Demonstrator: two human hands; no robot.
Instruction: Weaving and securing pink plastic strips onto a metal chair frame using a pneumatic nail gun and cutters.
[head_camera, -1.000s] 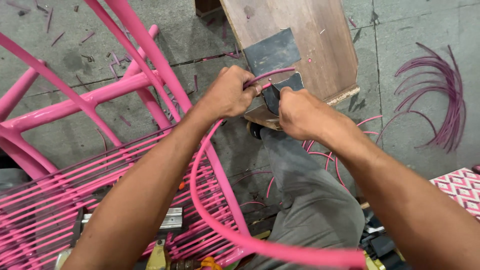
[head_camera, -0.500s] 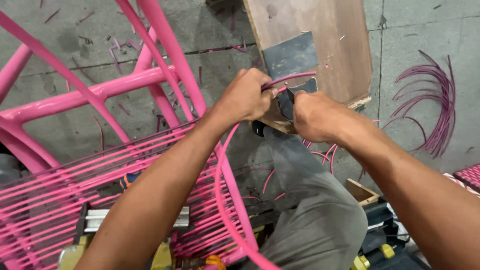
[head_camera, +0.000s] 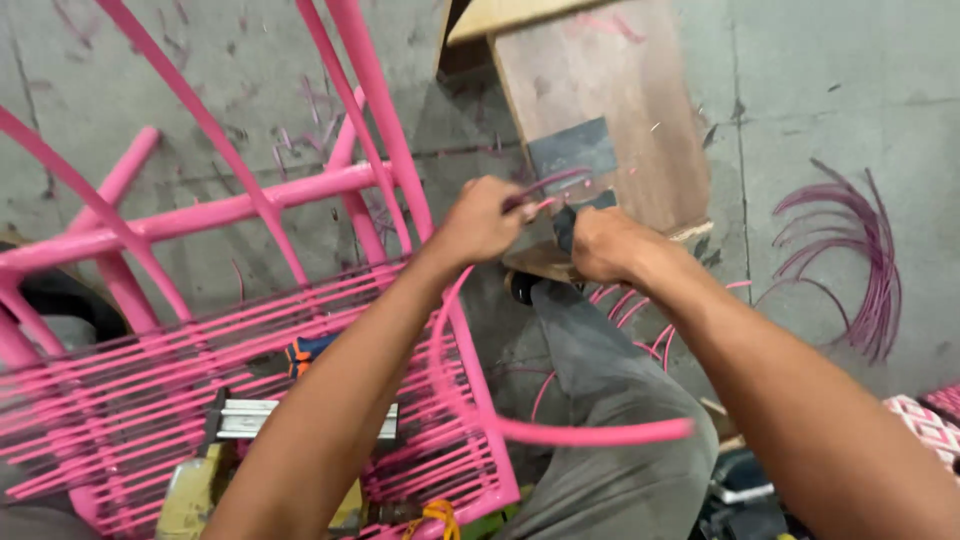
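Note:
My left hand (head_camera: 482, 220) grips the end of a pink plastic cord (head_camera: 560, 432) that loops down and around past my knee. My right hand (head_camera: 603, 243) is closed on a small dark-handled tool (head_camera: 565, 226), pressed against the cord's end right beside my left fingers. Both hands work over a dark metal plate (head_camera: 573, 148) fixed on a wooden board (head_camera: 600, 90). The tool's tip is hidden between my hands.
A pink metal chair frame (head_camera: 220, 212) with woven pink cords (head_camera: 200, 370) fills the left. A bundle of purple-pink cords (head_camera: 860, 260) lies on the concrete floor at right. My grey trouser leg (head_camera: 610, 400) is below; tools lie under the frame.
The view has shifted a little; my hands stay together over the plate. The cord loop has swung down and to the right, blurred with motion.

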